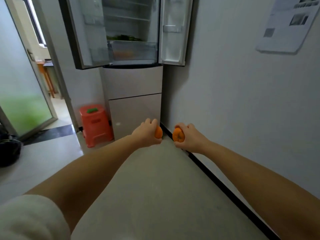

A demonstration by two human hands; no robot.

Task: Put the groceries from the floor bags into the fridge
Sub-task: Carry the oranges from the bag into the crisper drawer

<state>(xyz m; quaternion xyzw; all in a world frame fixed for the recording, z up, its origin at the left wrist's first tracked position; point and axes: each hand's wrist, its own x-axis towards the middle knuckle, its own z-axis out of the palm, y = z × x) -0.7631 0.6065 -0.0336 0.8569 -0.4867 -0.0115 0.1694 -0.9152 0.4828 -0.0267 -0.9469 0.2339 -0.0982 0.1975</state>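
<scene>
Pale fridge (135,94) stands ahead against the wall, both upper doors swung wide; crisper drawer (133,51) sits low in the lit compartment, greens above it. Red stool (95,124) is beside the fridge base. My left hand (147,134) curls its grip round one orange fruit (158,132); my right hand (188,137) grips another orange fruit (178,135). Both fruits are held low, near each other, well below the open shelves. Judgement: next move goes up and forward; left hand looks slightly nearer the opening.
</scene>
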